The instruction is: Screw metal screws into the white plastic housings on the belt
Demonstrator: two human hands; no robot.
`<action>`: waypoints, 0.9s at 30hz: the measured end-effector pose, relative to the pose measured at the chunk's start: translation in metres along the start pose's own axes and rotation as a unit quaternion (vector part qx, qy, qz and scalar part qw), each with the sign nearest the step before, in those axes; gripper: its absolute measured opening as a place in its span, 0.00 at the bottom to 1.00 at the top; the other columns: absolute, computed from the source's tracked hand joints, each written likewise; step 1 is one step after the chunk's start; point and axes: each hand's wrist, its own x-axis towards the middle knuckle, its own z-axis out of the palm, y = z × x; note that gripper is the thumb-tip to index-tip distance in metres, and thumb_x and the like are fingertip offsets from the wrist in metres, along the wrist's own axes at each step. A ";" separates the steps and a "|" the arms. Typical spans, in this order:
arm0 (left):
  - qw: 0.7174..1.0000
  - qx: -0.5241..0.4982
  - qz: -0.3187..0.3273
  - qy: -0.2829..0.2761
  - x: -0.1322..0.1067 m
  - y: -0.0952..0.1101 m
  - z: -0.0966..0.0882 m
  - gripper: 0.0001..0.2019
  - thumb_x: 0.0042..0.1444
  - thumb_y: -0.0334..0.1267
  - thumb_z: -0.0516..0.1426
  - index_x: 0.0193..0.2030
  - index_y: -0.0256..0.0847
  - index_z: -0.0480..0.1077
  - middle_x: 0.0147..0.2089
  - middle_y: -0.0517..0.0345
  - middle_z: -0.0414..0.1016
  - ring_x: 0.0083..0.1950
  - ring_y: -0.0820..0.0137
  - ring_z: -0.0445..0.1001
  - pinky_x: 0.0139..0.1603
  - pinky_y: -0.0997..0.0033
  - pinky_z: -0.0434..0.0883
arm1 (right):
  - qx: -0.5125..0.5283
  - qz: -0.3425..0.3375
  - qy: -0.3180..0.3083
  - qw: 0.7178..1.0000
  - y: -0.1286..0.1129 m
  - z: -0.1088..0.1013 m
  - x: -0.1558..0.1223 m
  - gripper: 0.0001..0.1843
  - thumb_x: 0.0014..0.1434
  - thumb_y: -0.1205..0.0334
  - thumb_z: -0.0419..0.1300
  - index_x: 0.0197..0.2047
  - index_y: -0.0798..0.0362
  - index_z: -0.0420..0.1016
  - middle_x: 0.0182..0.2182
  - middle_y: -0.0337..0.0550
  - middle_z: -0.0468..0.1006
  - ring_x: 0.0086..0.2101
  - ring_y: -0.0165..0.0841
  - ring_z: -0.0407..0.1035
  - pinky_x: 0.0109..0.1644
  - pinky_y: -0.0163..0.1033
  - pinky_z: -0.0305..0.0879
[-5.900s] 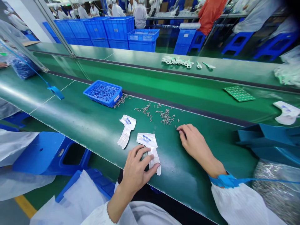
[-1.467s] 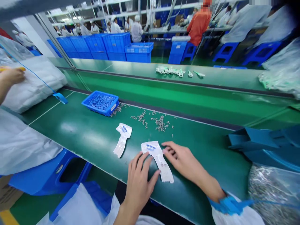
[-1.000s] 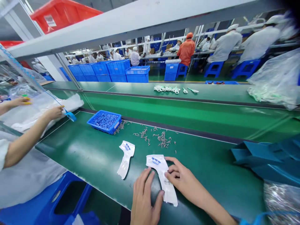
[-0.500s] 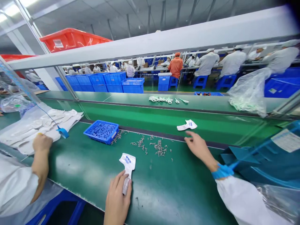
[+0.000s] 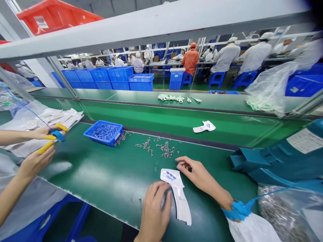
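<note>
A white T-shaped plastic pack [image 5: 176,191] with blue print lies on the green conveyor belt [image 5: 98,168], near its front edge. My left hand [image 5: 155,211] rests against the pack's left side, curled around a small grey object [image 5: 165,198] that is partly hidden by my fingers. My right hand [image 5: 195,171] lies just above the pack's top right edge, fingers extended and holding nothing. Scattered small metal parts [image 5: 164,148] lie on the belt beyond my right hand.
A blue tray [image 5: 101,139] of small blue parts stands at the belt's far edge. Another white pack [image 5: 204,126] lies on the farther belt. A co-worker's hands [image 5: 44,148] with yellow finger cots work at left. A bag of silver parts [image 5: 280,215] sits at lower right.
The pack has moved right, in front of my body. My right hand has come back from the belt's far edge toward it. The co-worker's hands have moved to the blue clip.
</note>
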 end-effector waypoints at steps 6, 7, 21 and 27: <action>0.999 -0.003 0.023 0.034 0.022 0.005 0.004 0.08 0.65 0.32 0.55 0.49 0.44 0.72 0.43 0.54 0.77 0.43 0.65 0.76 0.44 0.64 0.74 | 0.181 0.023 -0.111 0.977 -0.033 0.004 -0.016 0.15 0.62 0.55 0.61 0.50 0.50 0.74 0.36 0.41 0.81 0.39 0.36 0.74 0.46 0.40 0.68; 0.999 -0.002 0.029 0.038 0.022 0.005 0.005 0.07 0.65 0.32 0.55 0.48 0.44 0.72 0.42 0.55 0.77 0.43 0.65 0.76 0.44 0.65 0.74 | 0.195 0.030 -0.112 0.974 -0.033 0.005 -0.016 0.15 0.62 0.55 0.62 0.50 0.51 0.74 0.36 0.41 0.81 0.39 0.35 0.74 0.46 0.40 0.68; 0.994 0.070 0.024 -0.083 0.001 0.009 0.014 0.39 0.55 0.52 0.64 0.68 0.39 0.53 0.66 0.41 0.64 0.68 0.50 0.61 0.64 0.46 0.64 | 0.084 0.029 -0.189 0.978 -0.041 -0.018 -0.032 0.12 0.63 0.61 0.58 0.51 0.49 0.70 0.35 0.37 0.78 0.33 0.32 0.70 0.39 0.37 0.65; 0.989 0.078 0.024 -0.121 -0.007 0.002 0.018 0.41 0.56 0.55 0.62 0.69 0.39 0.51 0.68 0.41 0.63 0.73 0.51 0.55 0.67 0.46 0.61 | -0.115 0.008 -0.236 0.965 -0.049 -0.015 -0.042 0.09 0.64 0.66 0.54 0.46 0.49 0.70 0.37 0.41 0.77 0.38 0.36 0.69 0.41 0.39 0.61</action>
